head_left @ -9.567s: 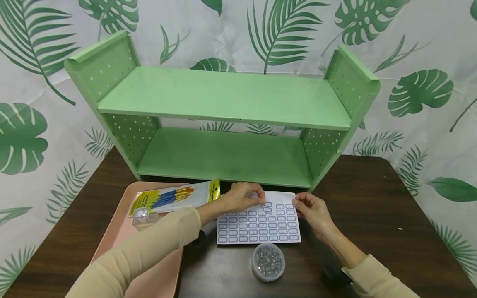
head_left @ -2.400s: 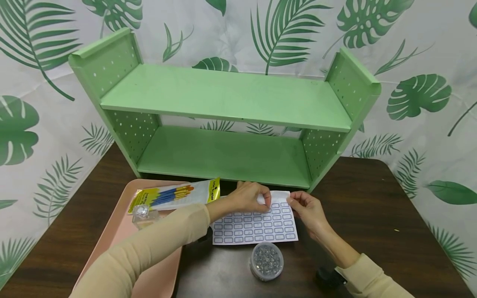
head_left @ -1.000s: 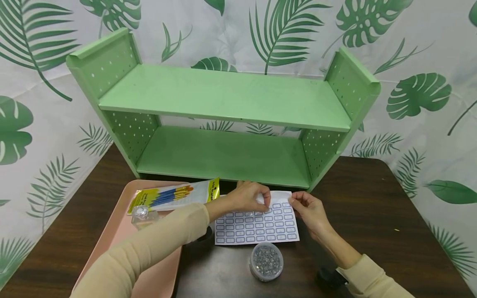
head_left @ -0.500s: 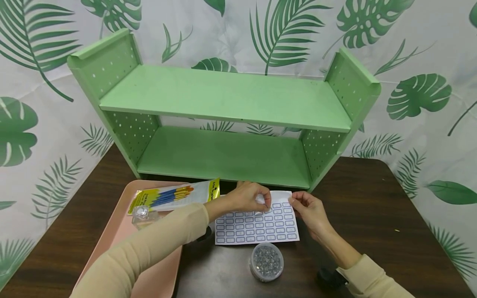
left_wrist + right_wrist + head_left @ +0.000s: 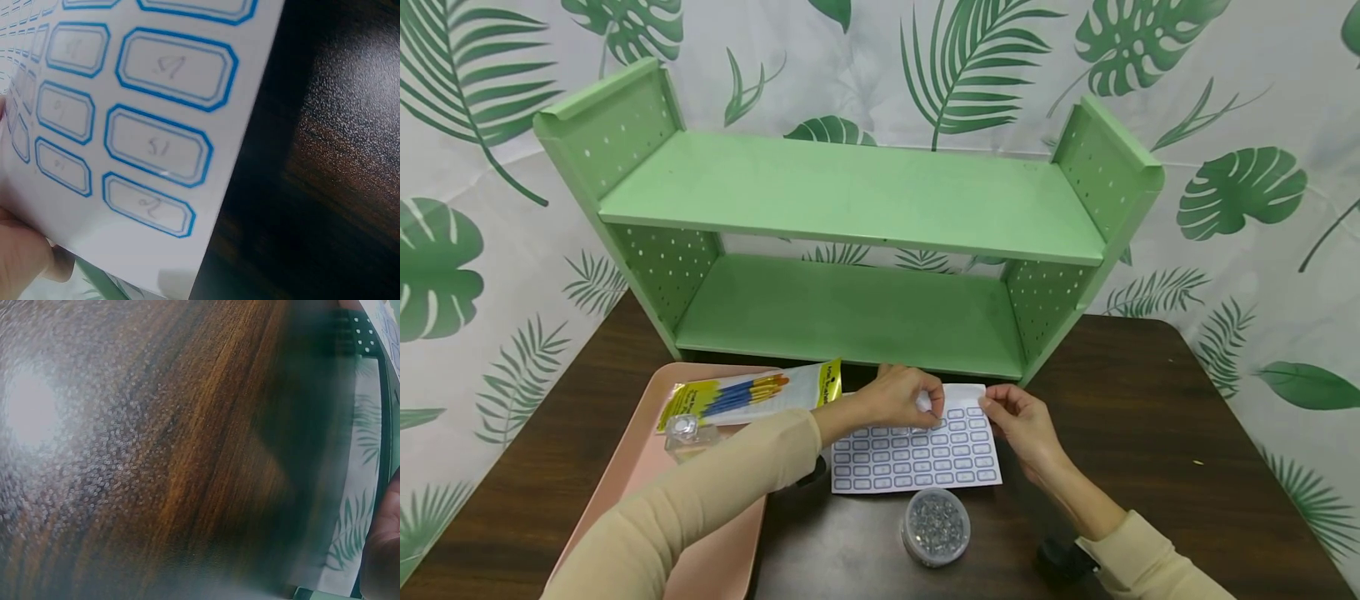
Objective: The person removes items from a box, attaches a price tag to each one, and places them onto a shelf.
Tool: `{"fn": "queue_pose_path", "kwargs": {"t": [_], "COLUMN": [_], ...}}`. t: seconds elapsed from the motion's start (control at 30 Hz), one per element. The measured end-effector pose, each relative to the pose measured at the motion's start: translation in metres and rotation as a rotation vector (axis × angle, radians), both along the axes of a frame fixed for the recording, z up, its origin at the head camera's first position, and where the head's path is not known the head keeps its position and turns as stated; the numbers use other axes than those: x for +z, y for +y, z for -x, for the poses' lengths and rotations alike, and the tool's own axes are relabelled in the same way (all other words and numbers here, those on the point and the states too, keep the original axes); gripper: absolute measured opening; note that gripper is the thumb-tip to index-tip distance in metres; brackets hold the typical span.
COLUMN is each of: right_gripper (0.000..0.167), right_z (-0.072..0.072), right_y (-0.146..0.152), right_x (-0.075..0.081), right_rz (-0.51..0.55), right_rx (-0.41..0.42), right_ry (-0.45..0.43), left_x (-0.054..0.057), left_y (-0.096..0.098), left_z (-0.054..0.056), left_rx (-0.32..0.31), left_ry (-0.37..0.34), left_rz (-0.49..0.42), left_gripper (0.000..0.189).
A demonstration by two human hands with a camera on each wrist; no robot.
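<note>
A white sheet of blue-bordered sticker labels (image 5: pixel 917 457) lies below the shelf in the head view. My left hand (image 5: pixel 901 396) reaches over its top edge, thumb and index fingertip pinched together at a label in the upper rows. That label is mostly hidden by the fingertips. My right hand (image 5: pixel 1019 421) grips the sheet's upper right corner between thumb and fingers. In the left wrist view the labels (image 5: pixel 159 147) carry faint handwritten marks, with fingers (image 5: pixel 25 259) at the lower left. The right wrist view catches part of a hand (image 5: pixel 381 556) at its right edge.
A round clear tub (image 5: pixel 936 527) of silvery bits stands just in front of the sheet. A pink tray (image 5: pixel 722 542) at left bears a brush packet (image 5: pixel 748 396) and a clear bottle (image 5: pixel 688 437). The green two-tier shelf (image 5: pixel 850 196) rises behind on the dark wooden table (image 5: pixel 1150 467).
Since the earliest frame, my left hand has come slightly right and down, over the loosened label once visible there. The sheet has shifted slightly left. In the last second both hands barely move.
</note>
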State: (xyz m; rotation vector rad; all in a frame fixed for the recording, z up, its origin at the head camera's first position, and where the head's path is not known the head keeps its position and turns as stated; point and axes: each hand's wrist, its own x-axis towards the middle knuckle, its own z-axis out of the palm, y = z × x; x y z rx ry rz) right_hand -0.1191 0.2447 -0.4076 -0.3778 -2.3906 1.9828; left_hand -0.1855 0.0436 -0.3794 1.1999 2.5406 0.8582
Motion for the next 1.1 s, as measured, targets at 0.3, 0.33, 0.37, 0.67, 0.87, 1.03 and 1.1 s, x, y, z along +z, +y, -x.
{"fn": "queue_pose_path", "kwargs": {"t": [0.3,0.33,0.37,0.67,0.87,1.03,1.1], "right_gripper": [0.015,0.015,0.015,0.015,0.016,0.016,0.016], "right_z": [0.001,0.001,0.001,0.001,0.001,0.001,0.000], "right_y": [0.002,0.002,0.002,0.004,0.006,0.008,0.009], "right_x": [-0.001,-0.002,-0.002,-0.003,-0.003,-0.004,-0.004], "right_rz": [-0.018,-0.018,-0.020,-0.025,-0.021,-0.018,-0.018], "right_rx": [-0.008,-0.010,-0.012,-0.019,-0.021,-0.025,-0.027], "right_ry": [-0.005,-0.004,-0.003,0.001,-0.001,0.001,0.001], "left_x": [0.001,0.001,0.001,0.004,0.007,0.012,0.014], "left_y": [-0.003,-0.003,-0.003,-0.006,-0.009,-0.015,-0.018], "left_z": [0.003,0.003,0.003,0.003,0.004,0.004,0.003], "left_rx": [-0.010,-0.014,-0.017,0.029,0.069,0.089,0.099], "left_ry": [-0.047,-0.051,-0.064,-0.238,-0.261,-0.245,-0.241], "left_rz": [0.015,0.013,0.009,-0.086,-0.172,-0.240,-0.259], "left_gripper": [0.017,0.017,0.016,0.015,0.013,0.011,0.010]}}
